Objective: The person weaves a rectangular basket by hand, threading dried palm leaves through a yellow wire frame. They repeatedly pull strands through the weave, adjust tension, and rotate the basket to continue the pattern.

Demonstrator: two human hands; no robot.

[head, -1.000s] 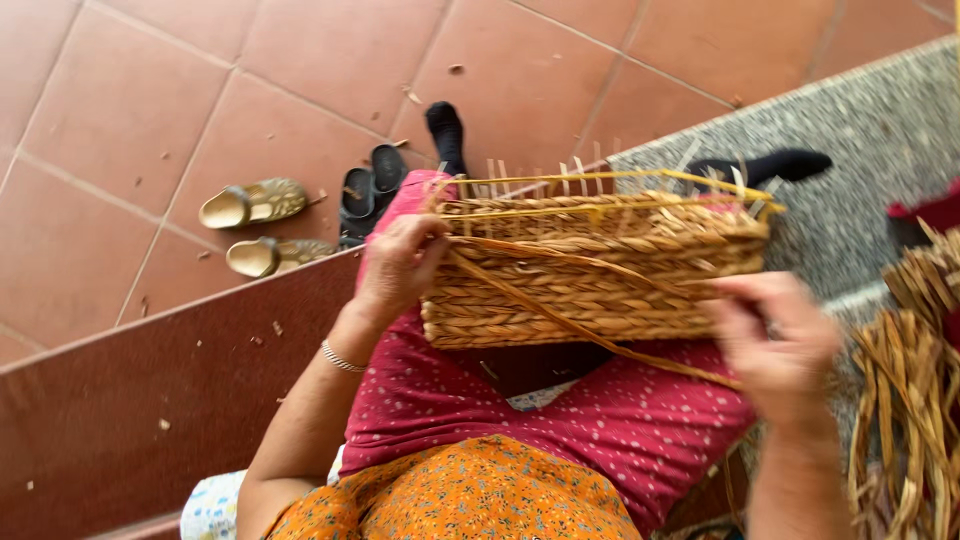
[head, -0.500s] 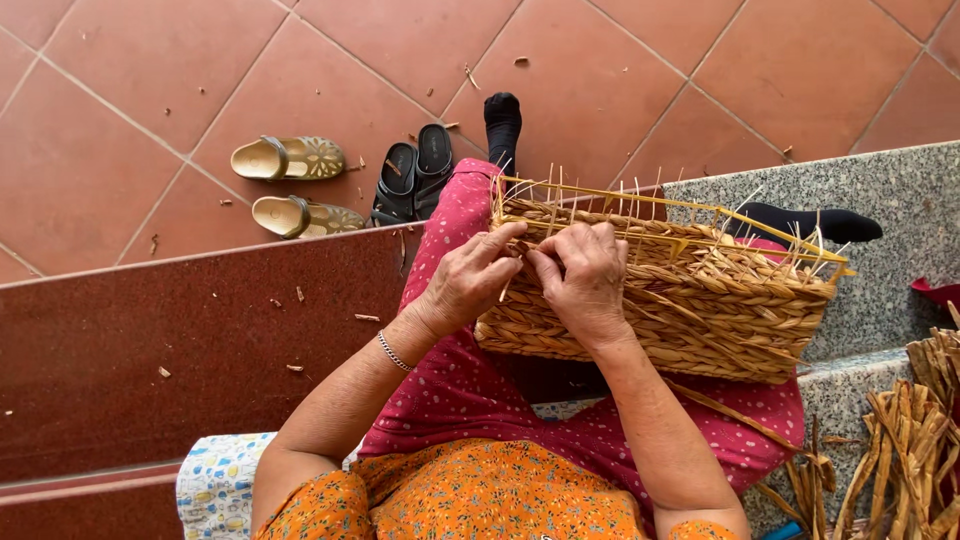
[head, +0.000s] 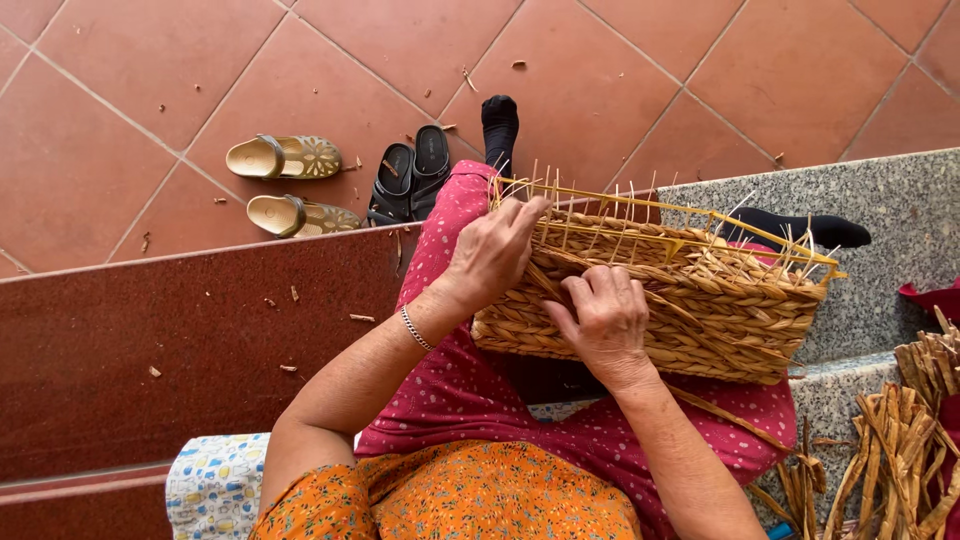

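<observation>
**Both hands at work on a half-woven basket in the lap**

At the far left, a pair of tan sandals [head: 290,186] is seen on the terracotta floor tiles [head: 130,70], one above the other, toes pointing right. Just beside them a pair of black sandals [head: 410,180] is parked, touching side by side. Below, a dark red polished step [head: 150,340] is scattered with small straw scraps. A patterned cushion [head: 215,485] is glimpsed at the bottom edge.

Moving right, the left hand [head: 490,255] is brought into view, a thin bracelet [head: 415,328] worn at the wrist. Its fingers [head: 528,212] are curled over the near left corner of the woven basket [head: 700,300], pinched together on the rim there among the upright straw stakes [head: 620,210].

The basket is held tilted on the lap, resting on the magenta dotted trousers [head: 470,400], its open mouth turned away toward the floor. An orange patterned top [head: 450,500] is seen below.

The right hand [head: 605,320] is pressed flat against the braided side wall of the basket, fingers spread and bent onto the weave; nothing is seen to be clamped in it.

Further right, a black-socked foot [head: 800,230] is laid on the grey speckled stone step [head: 880,210]. At the far right edge, a bundle of dried reed strips [head: 900,450] is stacked.
</observation>
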